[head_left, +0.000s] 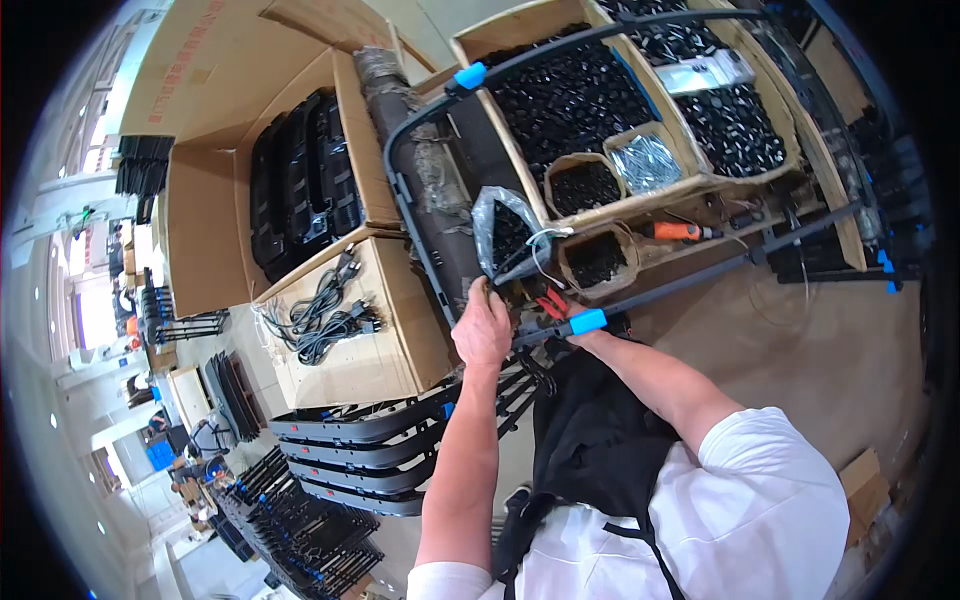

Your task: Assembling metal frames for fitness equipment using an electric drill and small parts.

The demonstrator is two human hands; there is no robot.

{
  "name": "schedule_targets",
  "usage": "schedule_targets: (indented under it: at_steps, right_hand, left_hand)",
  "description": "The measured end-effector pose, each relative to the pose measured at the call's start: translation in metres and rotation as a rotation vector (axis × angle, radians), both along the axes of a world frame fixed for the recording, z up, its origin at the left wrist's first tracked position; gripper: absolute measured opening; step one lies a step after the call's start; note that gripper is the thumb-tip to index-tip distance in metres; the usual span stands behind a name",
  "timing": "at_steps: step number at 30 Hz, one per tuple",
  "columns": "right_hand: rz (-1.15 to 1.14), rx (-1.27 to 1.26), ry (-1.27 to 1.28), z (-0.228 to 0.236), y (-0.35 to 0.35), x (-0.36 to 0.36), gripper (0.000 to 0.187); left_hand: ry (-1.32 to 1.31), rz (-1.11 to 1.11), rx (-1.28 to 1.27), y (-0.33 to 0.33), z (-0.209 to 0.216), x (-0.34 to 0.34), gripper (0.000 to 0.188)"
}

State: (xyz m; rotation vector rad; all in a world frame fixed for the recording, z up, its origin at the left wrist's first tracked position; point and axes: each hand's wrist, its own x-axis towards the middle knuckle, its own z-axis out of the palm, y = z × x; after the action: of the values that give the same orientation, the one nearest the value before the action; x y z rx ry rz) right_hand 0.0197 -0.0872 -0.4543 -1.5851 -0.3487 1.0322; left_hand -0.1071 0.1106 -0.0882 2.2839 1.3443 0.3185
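Note:
My left hand is closed, thumb and fingers pinched together at the near corner of a dark tubular frame; what they hold is too small to make out. My right hand reaches in under the frame's near bar, beside a blue sleeve on it, and its fingers are hidden. Between the hands lie red-handled pliers. Just beyond my left fingertips sits a clear plastic bag of small black parts. An open bag holding dark small parts stands to its right.
Wooden trays of black pieces spread across the far side, with a bag of silver screws. An orange-handled tool lies along the near edge. At left stand a carton of black panels, coiled cables and stacked frames.

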Motion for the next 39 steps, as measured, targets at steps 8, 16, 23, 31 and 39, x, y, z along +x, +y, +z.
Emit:
schedule_targets:
  at_steps: [8,16,23,31,39]
  right_hand:
    - [0.335,-0.217,0.591,0.183,0.111,-0.103,0.038]
    - [0.604,-0.567,0.127,0.206,0.013,-0.028,0.017]
    - [0.233,-0.664,-0.006,0.264,-0.056,0.014,0.039]
    - [0.158,-0.689,-0.063,0.291,-0.096,-0.019,0.041]
    - [0.767,-0.682,-0.412,0.411,-0.011,-0.024,0.046]
  left_hand:
    - [0.127,0.055,0.208,0.028,0.013,-0.109,0.031]
    - [-0.583,0.333,0.07,0.09,0.026,-0.115,0.022]
    - [-0.031,0.517,0.648,0.343,0.068,-0.22,0.023]
    - [0.614,0.542,0.589,0.445,0.042,-0.29,0.031]
    - [0.099,0.411,0.933,0.45,0.112,-0.285,0.015]
